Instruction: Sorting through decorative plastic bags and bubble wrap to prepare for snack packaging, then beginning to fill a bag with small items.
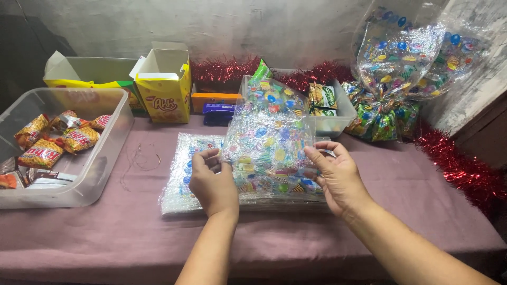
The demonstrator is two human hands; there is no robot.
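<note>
Fingers of left hand (212,182) and right hand (338,177): pinched shut on side edges of one printed clear bag (266,140), held upright above bag stack (182,184) on mauve table (412,190). Left: snack bin (113,142). Behind: yellow boxes (163,87), red tinsel (222,68).

Both hands (274,179) on cellophane bag (266,140)
</note>
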